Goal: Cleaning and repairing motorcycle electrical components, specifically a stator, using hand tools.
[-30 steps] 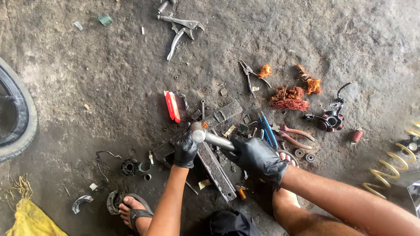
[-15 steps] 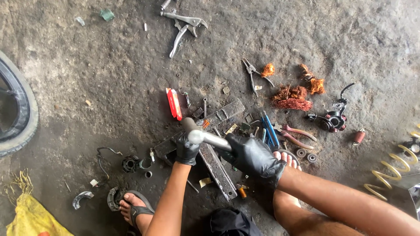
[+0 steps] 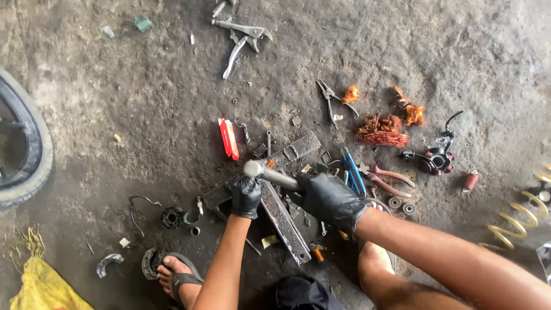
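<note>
My right hand (image 3: 330, 198), in a black glove, grips the handle of a metal hammer (image 3: 264, 171) whose head sits just above my left hand. My gloved left hand (image 3: 245, 194) is closed on a small part that I cannot make out, pressed down on crossed flat metal bars (image 3: 284, 221) on the ground. Both forearms reach in from the bottom of the view. Blue-handled pliers (image 3: 353, 172) and red-handled pliers (image 3: 390, 179) lie right beside my right hand.
On the dirt floor: a red and white tool (image 3: 228, 138), locking pliers (image 3: 241, 37), small pliers (image 3: 330, 100), clumps of copper wire (image 3: 381, 131), a black stator part (image 3: 436, 159), a yellow spring (image 3: 516, 221), a tyre (image 3: 23, 143), a yellow bag (image 3: 40, 287). My sandalled feet (image 3: 178, 275) flank the work.
The hammer head has shifted slightly up and left over the left hand. Both hands stay on the metal bars; the view has drifted a little.
</note>
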